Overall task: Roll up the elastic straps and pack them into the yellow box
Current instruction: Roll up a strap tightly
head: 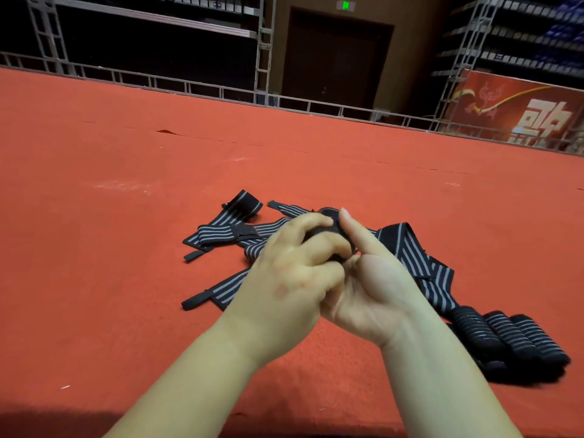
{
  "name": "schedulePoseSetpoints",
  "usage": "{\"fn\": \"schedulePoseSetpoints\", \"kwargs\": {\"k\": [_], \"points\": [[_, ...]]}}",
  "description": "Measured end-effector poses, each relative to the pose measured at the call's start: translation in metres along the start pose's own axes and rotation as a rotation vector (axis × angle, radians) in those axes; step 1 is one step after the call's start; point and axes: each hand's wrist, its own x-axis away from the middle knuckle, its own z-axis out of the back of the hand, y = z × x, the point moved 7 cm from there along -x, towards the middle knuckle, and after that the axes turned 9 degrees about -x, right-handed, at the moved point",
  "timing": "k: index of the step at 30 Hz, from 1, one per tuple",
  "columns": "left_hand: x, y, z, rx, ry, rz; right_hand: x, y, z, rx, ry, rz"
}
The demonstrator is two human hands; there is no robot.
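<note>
Three rolls done; both hands, left hand and right hand, grip a half-wound strap, loose straps left, no box visible.

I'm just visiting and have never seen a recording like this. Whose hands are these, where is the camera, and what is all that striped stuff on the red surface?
There is no machine here: a person wears a camera on the head, so this single picture looks forward and down at their own two bare hands. The left hand and the right hand together grip a dark, partly rolled strap, apparently winding it up. On the red carpet lie loose straps, black with grey stripes, still flat and tangled. Nearer, on the right, finished rolls lie side by side; at least three show. No yellow box appears in this picture.
</note>
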Motion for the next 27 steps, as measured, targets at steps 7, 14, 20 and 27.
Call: {"fn": "schedulePoseSetpoints", "kwargs": {"k": [7, 14, 20, 27], "points": [[-0.005, -0.014, 0.002, 0.581, 0.077, 0.263, -0.005, -0.033, 0.017, 0.302, 0.199, 0.134], [-0.006, -0.025, -0.068, 1.333, -0.33, 0.973, 0.016, -0.084, 0.02, 0.807, 0.338, 0.329], [-0.027, 0.014, -0.117, 1.406, -0.443, 0.978, 0.045, -0.136, 0.048, 1.322, 0.527, 0.325], [-0.03, 0.063, -0.207, 1.483, -0.561, 1.235, 0.086, -0.198, 0.129, 1.22, 0.709, 0.22]]}}
